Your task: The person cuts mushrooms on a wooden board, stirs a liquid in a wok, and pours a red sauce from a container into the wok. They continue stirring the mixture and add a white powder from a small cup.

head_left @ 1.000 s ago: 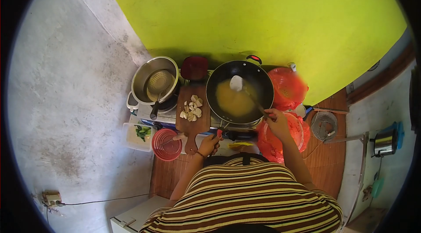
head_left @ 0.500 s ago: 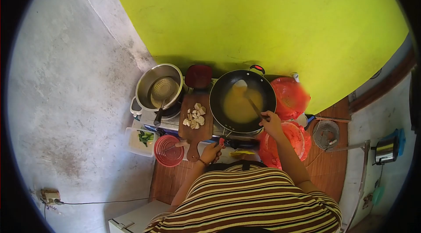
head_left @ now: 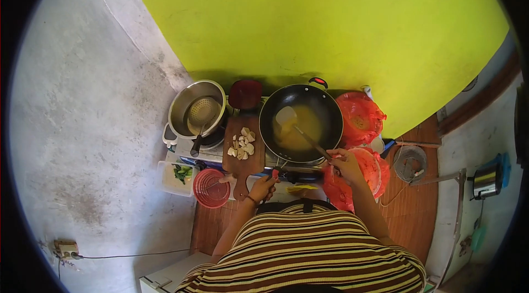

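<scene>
A black wok (head_left: 275, 133) with yellowish liquid stands on the stove. My left hand (head_left: 263, 188) is closed round the wok's handle (head_left: 275, 173), at its near side. My right hand (head_left: 345, 164) grips the wooden handle of a spatula (head_left: 312, 142), whose pale blade rests in the liquid, left of the wok's middle. Left of the wok, a wooden cutting board (head_left: 237, 167) bears several pale cut pieces (head_left: 242, 144).
At the left stand a steel pot (head_left: 176, 106) with a strainer (head_left: 203, 112), a red basket (head_left: 211, 198) and a white tray (head_left: 167, 183) with greens. A dark red container (head_left: 245, 94) sits behind the board. Red plastic bags (head_left: 378, 122) lie right of the wok.
The spatula blade has moved left and nearer to me in the wok, and my right hand has shifted slightly nearer to me. My left hand keeps its hold on the wok's handle.
</scene>
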### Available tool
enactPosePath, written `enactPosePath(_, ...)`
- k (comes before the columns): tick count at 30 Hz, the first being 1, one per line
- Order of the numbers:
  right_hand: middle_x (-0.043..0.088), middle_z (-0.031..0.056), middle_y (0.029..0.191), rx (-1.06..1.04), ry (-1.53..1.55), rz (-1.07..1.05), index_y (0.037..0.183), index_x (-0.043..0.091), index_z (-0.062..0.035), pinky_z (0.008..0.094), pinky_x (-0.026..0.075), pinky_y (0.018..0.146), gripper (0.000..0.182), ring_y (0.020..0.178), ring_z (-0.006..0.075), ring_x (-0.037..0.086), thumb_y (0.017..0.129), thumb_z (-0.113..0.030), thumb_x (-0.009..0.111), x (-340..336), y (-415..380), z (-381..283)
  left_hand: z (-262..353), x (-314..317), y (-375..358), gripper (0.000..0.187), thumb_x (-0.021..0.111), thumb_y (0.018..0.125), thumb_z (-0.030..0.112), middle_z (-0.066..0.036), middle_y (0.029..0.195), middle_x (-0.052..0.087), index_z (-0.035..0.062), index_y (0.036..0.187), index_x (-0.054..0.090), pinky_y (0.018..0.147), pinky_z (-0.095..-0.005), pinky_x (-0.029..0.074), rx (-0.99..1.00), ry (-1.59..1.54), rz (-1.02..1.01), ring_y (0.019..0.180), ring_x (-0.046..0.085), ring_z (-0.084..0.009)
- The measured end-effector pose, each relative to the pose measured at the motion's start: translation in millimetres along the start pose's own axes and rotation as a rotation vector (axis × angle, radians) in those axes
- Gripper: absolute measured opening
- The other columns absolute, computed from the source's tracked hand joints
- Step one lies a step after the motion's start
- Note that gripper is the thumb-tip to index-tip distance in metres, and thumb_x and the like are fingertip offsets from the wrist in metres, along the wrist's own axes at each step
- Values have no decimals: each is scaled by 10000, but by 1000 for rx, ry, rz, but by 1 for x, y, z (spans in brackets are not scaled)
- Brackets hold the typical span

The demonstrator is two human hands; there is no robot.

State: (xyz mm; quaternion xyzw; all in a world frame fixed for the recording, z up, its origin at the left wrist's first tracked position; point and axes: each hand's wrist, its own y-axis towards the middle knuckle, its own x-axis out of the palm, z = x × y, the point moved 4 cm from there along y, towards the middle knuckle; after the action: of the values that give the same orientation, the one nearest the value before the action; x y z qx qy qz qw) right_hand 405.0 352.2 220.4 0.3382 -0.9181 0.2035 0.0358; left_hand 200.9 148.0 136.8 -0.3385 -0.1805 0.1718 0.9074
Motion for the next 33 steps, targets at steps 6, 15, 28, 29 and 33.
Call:
enactPosePath(6,629,47,722,-160,-222,162,1096,594,-20,196,378,463,299,520,52,511,800,4,568,-14,-32,-19,-3,-1,2,301,508,927,336,18,580,460,45,975,571,353,-226,301,11,12,-11,380,401,-81)
enactPosePath(15,616,193,804,-572,-827,467,1035,615,-19,367,489,672,321,731,327,623,720,-6,560,-13,-70,-45,-4,-2,3,293,521,918,334,19,573,468,54,968,593,372,-226,317,27,49,11,398,420,-80)
enactPosePath(28,609,101,742,-284,-395,369,1039,544,2,252,447,509,235,563,127,572,805,17,536,-31,-80,-2,-2,-7,5,320,558,897,346,-23,615,536,34,960,591,394,-251,408,62,119,53,419,501,-116)
enactPosePath(29,601,89,724,-203,-283,342,1050,534,-3,234,421,474,239,525,106,545,812,16,533,-35,-81,-2,-3,-8,5,323,566,892,345,-32,628,546,30,964,591,394,-250,412,73,137,67,420,510,-117)
enactPosePath(33,594,70,671,-47,-7,306,1022,531,-26,219,355,430,215,475,72,484,809,-4,551,-40,-92,-11,6,-9,6,347,619,851,338,-71,667,585,19,982,584,445,-284,456,185,328,155,477,570,-171)
